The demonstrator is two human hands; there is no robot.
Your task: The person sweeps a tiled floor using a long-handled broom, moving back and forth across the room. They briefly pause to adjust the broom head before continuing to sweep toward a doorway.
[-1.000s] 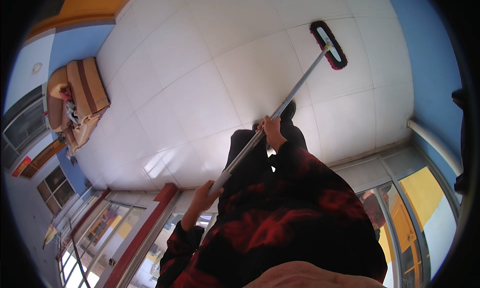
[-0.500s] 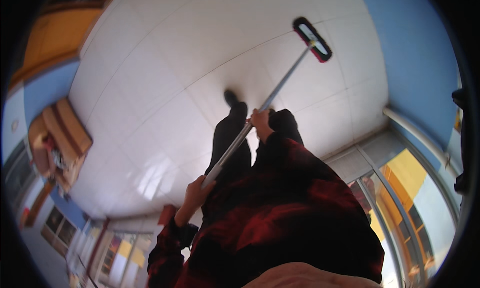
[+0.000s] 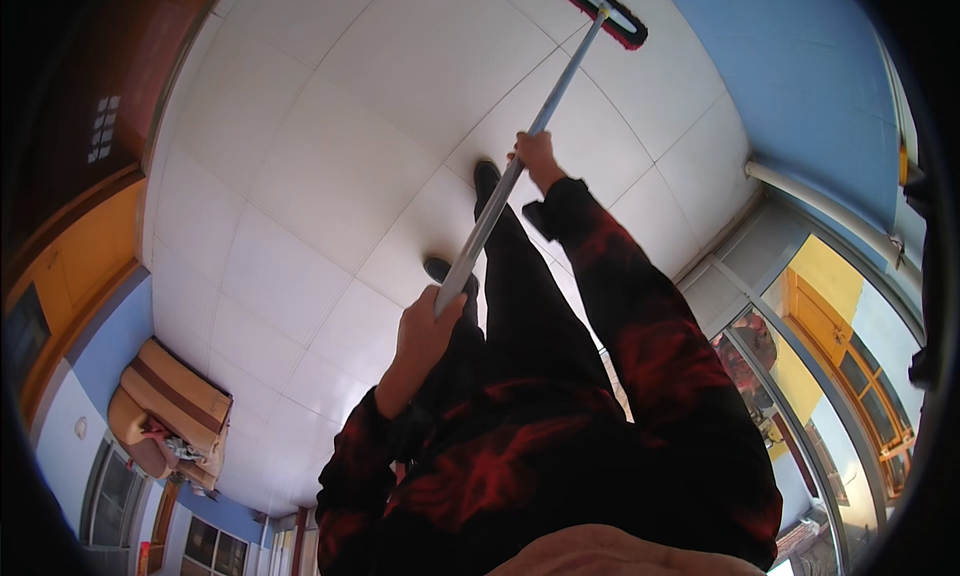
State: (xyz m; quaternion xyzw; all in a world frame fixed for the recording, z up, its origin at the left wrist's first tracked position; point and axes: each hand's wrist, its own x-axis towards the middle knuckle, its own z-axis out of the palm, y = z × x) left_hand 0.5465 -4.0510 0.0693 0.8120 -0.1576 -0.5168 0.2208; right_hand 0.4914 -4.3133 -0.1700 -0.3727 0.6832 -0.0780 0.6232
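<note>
Both hands hold a long-handled dust mop. Its grey metal pole (image 3: pixel 489 216) slants from near my body up and away to the right. My left hand (image 3: pixel 425 338) is closed around the upper end of the pole. Farther along, my right hand (image 3: pixel 536 158) grips it about midway, with the right arm stretched out. The flat mop head (image 3: pixel 603 12), with a dark and red fringe, rests on the pale tiled floor (image 3: pixel 370 136) near the blue wall.
A blue wall (image 3: pixel 770 66) runs along the right, with a white pipe (image 3: pixel 830 216) low beside a glass door (image 3: pixel 770 386). At the left stand a brown-and-tan sofa (image 3: pixel 180 396) with items on it and an orange door frame (image 3: pixel 95 256). My shoes (image 3: pixel 486 176) are on the floor beneath the pole.
The mop head has moved farther away and slightly left. My right arm has stretched forward, and my left hand has come forward and right. My feet have stepped, and the whole view has shifted.
</note>
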